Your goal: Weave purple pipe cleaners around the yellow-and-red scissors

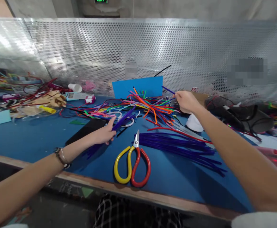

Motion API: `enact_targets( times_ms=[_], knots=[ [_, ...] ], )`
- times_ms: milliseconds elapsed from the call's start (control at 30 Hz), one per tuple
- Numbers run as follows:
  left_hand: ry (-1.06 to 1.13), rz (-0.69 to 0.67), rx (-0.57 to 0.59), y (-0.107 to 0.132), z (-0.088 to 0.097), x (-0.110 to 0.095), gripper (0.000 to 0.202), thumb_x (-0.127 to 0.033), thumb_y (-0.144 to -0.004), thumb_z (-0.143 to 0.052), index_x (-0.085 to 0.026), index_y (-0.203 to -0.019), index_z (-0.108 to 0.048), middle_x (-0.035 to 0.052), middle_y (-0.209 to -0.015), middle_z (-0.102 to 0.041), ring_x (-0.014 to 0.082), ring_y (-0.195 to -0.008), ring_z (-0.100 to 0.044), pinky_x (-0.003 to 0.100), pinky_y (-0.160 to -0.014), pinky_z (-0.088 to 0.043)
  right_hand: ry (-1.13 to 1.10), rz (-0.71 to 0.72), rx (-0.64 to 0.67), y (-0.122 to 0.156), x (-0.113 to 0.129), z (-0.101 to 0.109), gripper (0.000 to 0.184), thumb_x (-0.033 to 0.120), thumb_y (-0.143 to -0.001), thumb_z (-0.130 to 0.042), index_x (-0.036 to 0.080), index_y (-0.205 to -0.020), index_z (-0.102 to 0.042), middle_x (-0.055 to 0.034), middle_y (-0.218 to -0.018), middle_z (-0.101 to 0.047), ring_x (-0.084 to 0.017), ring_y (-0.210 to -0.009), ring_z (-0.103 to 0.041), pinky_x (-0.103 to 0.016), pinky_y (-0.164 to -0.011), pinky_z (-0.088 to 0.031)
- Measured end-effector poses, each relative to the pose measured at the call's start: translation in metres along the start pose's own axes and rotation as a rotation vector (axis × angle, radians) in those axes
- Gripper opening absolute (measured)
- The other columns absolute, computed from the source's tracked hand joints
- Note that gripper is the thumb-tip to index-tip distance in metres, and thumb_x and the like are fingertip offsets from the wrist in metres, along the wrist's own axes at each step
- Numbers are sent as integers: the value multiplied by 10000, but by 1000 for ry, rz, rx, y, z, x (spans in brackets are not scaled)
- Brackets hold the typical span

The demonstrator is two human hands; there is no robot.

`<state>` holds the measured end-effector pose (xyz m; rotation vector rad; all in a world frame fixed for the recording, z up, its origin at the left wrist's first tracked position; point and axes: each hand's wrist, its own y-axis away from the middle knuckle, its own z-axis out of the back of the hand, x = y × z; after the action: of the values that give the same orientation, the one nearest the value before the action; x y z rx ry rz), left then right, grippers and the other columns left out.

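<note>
My left hand [104, 133] is closed around a bundle of purple pipe cleaners [123, 118] that slants up to the right over the blue table [34, 139]. My right hand [186, 100] reaches further back and pinches one purple pipe cleaner [168, 90] at the edge of a mixed pile of coloured pipe cleaners [150, 107]. A row of purple pipe cleaners [176, 147] lies flat on the table between my arms. Scissors with one yellow and one red handle [132, 161] lie shut near the front edge.
A blue card [138, 86] leans on the perforated metal screen [105, 47] at the back. A white cup [75, 87], a pink small box [90, 99] and craft clutter lie at left. A white roll [194, 123] and black cables [235, 114] are at right.
</note>
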<state>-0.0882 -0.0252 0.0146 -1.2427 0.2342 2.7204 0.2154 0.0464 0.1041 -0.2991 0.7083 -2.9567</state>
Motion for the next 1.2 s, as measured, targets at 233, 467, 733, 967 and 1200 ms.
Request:
enact_targets(
  times_ms=[233, 467, 733, 967, 1200],
  knots=[
    [-688, -114, 1, 9, -7, -10, 443, -190, -805, -436, -142, -1241, -495, 192, -1045, -579, 393, -943, -561, 527, -777, -412, -157, 175, 44, 73, 5, 41, 202, 202, -834, -349, 209, -730, -522, -9, -608, -595, -154, -571, -537, -267, -590, -379],
    [-1005, -591, -19, -3, -11, -50, 312, -252, -835, -515, -166, -1128, -579, 138, -1092, -560, 293, -1061, -490, 368, -844, -418, -392, 117, 43, 113, -12, 74, 229, 340, -781, -474, 190, -715, -634, -29, -696, -608, -114, -553, -457, -261, -504, -298],
    [-768, -1218, 332, -19, -97, -112, 154, -237, -860, -539, -187, -977, -625, 30, -930, -597, 122, -772, -576, 204, -570, -383, -889, -73, -212, 132, -31, 92, 75, 220, -702, -565, 197, -748, -620, 1, -572, -535, -75, -470, -394, -232, -425, -284],
    [-830, -1203, 313, -36, -149, -126, 45, -197, -787, -612, -166, -814, -631, 42, -851, -595, 136, -639, -550, 270, -429, -258, -935, -183, -216, 159, -53, 96, 113, 286, -656, -650, 236, -755, -631, -3, -552, -528, -92, -435, -403, -230, -360, -261],
    [-711, -1080, 344, -37, -153, -129, 61, -147, -740, -578, -176, -686, -577, 2, -733, -572, 129, -612, -518, 236, -431, -227, -936, -196, -367, 178, -76, 107, 72, 292, -664, -668, 254, -709, -627, -22, -526, -513, -107, -430, -400, -269, -380, -252]
  ],
)
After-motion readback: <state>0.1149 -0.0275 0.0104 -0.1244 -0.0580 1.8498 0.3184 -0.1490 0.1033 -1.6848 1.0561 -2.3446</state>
